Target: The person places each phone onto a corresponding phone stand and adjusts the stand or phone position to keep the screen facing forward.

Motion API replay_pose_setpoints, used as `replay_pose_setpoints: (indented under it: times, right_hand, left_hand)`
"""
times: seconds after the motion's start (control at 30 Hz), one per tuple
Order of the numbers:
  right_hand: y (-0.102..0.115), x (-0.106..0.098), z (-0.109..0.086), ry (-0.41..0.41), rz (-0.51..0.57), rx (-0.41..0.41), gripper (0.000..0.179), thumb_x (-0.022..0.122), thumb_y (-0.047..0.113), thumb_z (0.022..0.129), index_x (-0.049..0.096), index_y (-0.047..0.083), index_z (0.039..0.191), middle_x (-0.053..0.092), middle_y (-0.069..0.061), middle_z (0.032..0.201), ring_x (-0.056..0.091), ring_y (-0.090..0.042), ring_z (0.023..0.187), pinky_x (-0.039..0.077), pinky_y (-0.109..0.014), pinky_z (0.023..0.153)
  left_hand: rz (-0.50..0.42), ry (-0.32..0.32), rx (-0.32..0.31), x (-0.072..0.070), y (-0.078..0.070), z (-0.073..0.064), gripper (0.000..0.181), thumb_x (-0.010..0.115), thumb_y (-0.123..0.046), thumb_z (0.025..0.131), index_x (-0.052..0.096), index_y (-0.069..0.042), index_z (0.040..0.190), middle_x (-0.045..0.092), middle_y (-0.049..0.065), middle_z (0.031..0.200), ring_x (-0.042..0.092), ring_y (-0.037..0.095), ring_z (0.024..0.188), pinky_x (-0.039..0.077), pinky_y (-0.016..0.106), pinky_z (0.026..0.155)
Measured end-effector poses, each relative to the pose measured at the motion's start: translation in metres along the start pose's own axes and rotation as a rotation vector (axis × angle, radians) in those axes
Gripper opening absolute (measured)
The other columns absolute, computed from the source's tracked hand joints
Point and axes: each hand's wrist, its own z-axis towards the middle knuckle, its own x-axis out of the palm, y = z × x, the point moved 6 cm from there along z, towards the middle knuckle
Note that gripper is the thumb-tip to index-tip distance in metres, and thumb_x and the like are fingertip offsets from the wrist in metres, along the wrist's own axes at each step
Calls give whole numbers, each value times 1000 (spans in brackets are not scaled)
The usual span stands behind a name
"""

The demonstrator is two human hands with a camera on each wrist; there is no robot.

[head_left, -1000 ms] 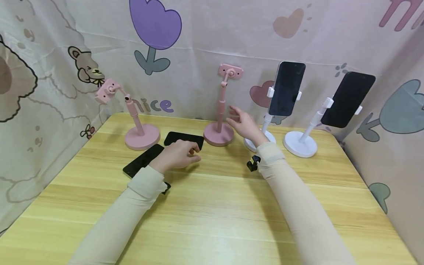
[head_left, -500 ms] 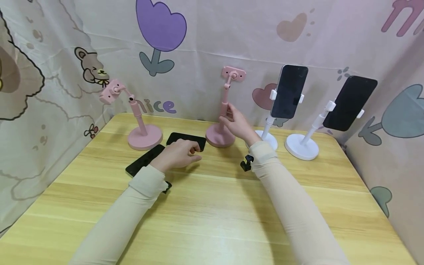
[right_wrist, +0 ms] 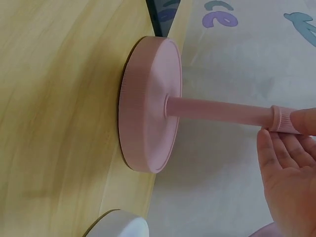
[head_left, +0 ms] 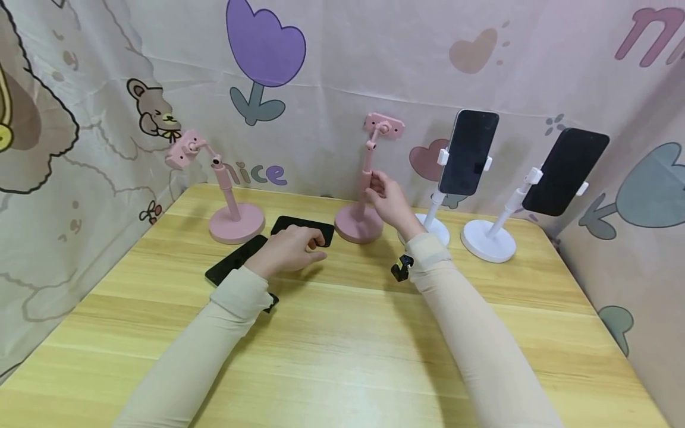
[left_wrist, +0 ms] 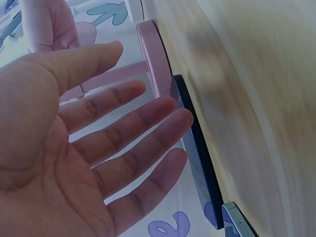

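In the head view my right hand [head_left: 392, 205] is at the pole of the middle pink phone stand [head_left: 359, 223]. The right wrist view shows the thumb and fingers [right_wrist: 291, 158] pinching the ribbed collar on that pole, above the round base. The stand's pink back plate [head_left: 384, 126] carries no phone. My left hand [head_left: 286, 249], fingers loosely bent and holding nothing, is over the table near two dark phones. One phone [head_left: 317, 224] lies beside the middle stand's base; the other phone [head_left: 227, 267] is partly hidden by the left hand and sleeve.
Another pink phone stand [head_left: 237, 223] is at the left. To the right are two white stands, one base [head_left: 488, 241] fully showing, holding a phone [head_left: 469, 153] and a second phone [head_left: 566, 172]. A patterned cloth [head_left: 348, 53] hangs behind the wooden table [head_left: 342, 356].
My right hand has moved left from beside the middle pink stand and taken hold of its pole. The stand's upper part has shifted slightly right. The left hand stays about where it was.
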Motion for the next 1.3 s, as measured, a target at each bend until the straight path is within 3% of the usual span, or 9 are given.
replay_pose_setpoints:
  times: [0.73,1.3]
  right_hand:
    - [2,-10,-23,-53,-104,-34,37,65,10,107,63,-4,142,72,-24,130,70,-36,123,58,-44,111]
    - [9,-9,-45,-36,-124,-72,34,70,17,106,68,1,136,76,-19,122,73,-32,115,62,-43,105]
  left_hand:
    - [7,18,-2,3,-1,0,30,74,-34,103,74,-13,124,77,10,122,72,28,116,59,53,101]
    - [9,26,18,5,-2,1,31,74,-33,103,74,-12,125,78,11,122,73,29,117,59,55,100]
